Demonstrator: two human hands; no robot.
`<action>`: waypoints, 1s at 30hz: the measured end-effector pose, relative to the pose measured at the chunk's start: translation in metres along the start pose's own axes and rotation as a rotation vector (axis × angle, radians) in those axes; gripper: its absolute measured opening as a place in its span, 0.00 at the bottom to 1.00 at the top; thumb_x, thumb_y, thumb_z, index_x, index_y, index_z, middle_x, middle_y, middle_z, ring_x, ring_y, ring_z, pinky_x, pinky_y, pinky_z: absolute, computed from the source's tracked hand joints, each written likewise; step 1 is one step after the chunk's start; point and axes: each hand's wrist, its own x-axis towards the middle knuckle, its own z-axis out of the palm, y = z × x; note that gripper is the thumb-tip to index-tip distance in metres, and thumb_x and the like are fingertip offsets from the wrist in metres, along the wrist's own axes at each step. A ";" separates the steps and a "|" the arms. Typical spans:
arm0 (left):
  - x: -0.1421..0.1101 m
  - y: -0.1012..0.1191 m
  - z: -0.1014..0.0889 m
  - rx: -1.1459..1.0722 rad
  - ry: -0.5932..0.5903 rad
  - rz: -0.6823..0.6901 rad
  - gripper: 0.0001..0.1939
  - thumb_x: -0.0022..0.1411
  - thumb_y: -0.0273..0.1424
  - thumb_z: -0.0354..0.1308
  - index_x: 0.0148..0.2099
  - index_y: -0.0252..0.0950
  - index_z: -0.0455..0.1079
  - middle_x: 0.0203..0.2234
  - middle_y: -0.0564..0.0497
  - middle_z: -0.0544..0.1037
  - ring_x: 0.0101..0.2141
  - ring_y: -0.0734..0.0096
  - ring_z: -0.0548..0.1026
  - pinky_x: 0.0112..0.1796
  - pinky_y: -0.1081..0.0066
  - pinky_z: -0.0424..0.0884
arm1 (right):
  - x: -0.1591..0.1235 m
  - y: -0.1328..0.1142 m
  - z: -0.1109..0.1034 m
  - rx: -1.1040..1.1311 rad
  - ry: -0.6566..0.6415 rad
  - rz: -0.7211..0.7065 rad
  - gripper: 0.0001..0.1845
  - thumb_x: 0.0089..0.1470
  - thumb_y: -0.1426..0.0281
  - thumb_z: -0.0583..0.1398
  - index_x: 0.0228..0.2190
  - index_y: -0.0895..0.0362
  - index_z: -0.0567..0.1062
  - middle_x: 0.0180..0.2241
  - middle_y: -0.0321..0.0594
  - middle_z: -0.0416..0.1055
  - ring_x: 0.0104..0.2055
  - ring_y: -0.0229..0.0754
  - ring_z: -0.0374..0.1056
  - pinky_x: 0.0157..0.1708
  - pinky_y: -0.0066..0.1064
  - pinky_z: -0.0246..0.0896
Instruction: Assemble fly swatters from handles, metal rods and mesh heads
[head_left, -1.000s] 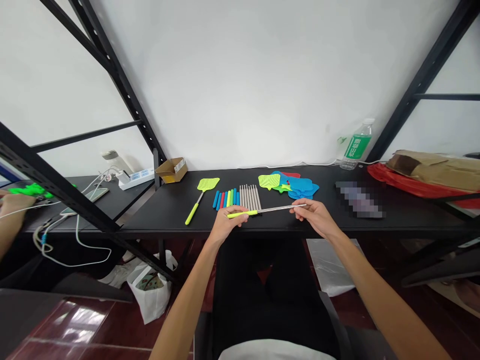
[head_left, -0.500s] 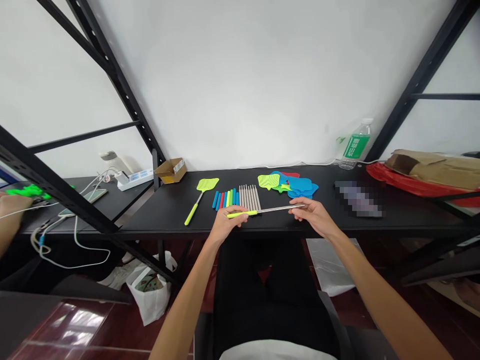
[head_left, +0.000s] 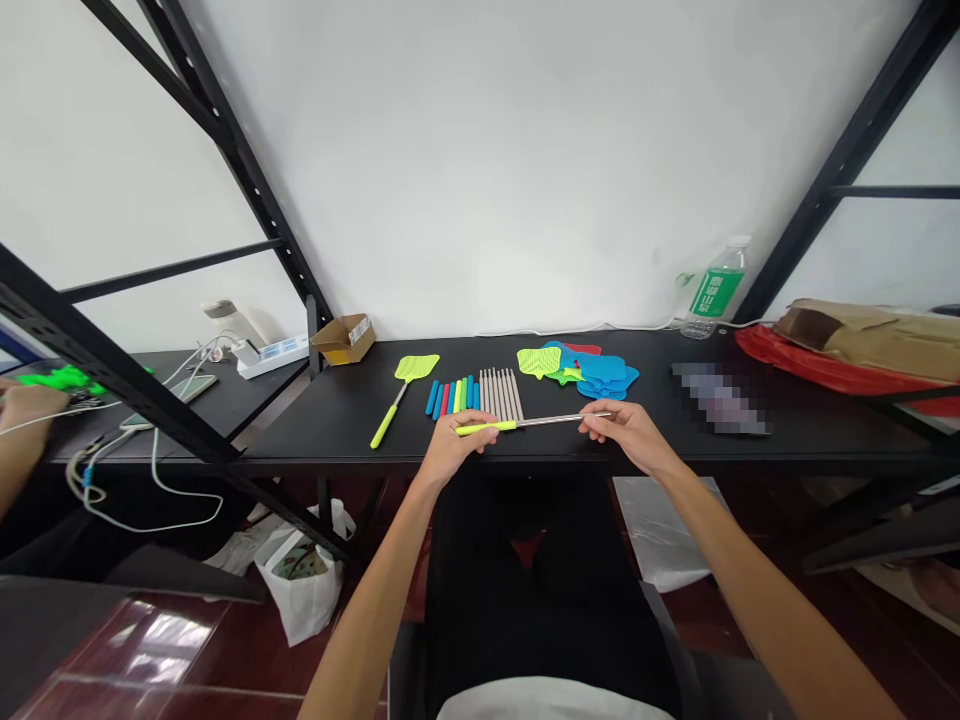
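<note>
My left hand (head_left: 459, 442) is closed around the yellow handle of a fly swatter stick (head_left: 551, 420), a metal rod without a head. At the rod's far end, my right hand (head_left: 619, 430) pinches the metal tip. The stick lies level above the desk's front edge. Just beyond it are a row of metal rods (head_left: 500, 392) and several coloured handle grips (head_left: 454, 397) in blue, red, yellow and green. A whole yellow fly swatter (head_left: 405, 385) lies to the left. Behind my right hand is a pile of swatter heads (head_left: 600, 370), blue, yellow, green and red.
An open cardboard box (head_left: 343, 340) and a power strip (head_left: 274, 356) are at left. A water bottle (head_left: 718, 290) stands by the wall. Black shelf posts (head_left: 247, 180) frame the desk. Another person's hand (head_left: 26, 410) is at far left; a red bag (head_left: 780, 355) lies right.
Both hands keep their hold on the stick and have barely moved. The whole view has shifted very slightly.
</note>
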 end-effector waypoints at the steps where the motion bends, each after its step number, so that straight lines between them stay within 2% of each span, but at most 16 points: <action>1: 0.000 0.000 0.000 0.001 0.000 0.000 0.14 0.52 0.35 0.70 0.39 0.33 0.79 0.26 0.49 0.80 0.24 0.74 0.73 0.25 0.74 0.69 | 0.000 0.000 0.000 0.004 -0.005 -0.002 0.18 0.51 0.58 0.69 0.40 0.55 0.79 0.32 0.43 0.79 0.31 0.41 0.68 0.31 0.33 0.62; 4: 0.000 0.000 0.000 0.012 0.010 0.000 0.14 0.52 0.35 0.70 0.39 0.33 0.79 0.26 0.48 0.80 0.24 0.73 0.74 0.25 0.74 0.69 | 0.000 -0.001 0.001 0.007 -0.025 -0.003 0.21 0.50 0.59 0.69 0.44 0.55 0.78 0.36 0.44 0.80 0.32 0.41 0.69 0.32 0.33 0.62; 17: 0.000 0.001 0.000 0.032 0.009 -0.001 0.16 0.52 0.37 0.70 0.40 0.32 0.80 0.25 0.47 0.81 0.25 0.70 0.76 0.25 0.73 0.69 | -0.001 -0.004 0.002 -0.102 -0.037 -0.009 0.18 0.52 0.55 0.67 0.36 0.56 0.79 0.31 0.44 0.79 0.31 0.43 0.69 0.30 0.34 0.62; 23: 0.000 0.000 0.000 0.032 -0.005 0.003 0.16 0.52 0.38 0.70 0.41 0.32 0.79 0.26 0.47 0.81 0.25 0.71 0.76 0.25 0.74 0.69 | -0.002 -0.003 0.002 -0.052 -0.032 -0.002 0.22 0.49 0.57 0.69 0.44 0.55 0.77 0.36 0.45 0.80 0.33 0.44 0.71 0.33 0.35 0.64; 30: 0.000 0.000 0.000 0.025 0.007 -0.007 0.16 0.53 0.37 0.70 0.40 0.32 0.80 0.25 0.48 0.80 0.24 0.72 0.75 0.25 0.74 0.69 | -0.001 -0.003 0.002 -0.092 -0.039 -0.008 0.20 0.50 0.55 0.68 0.39 0.56 0.78 0.34 0.46 0.80 0.31 0.43 0.69 0.32 0.35 0.63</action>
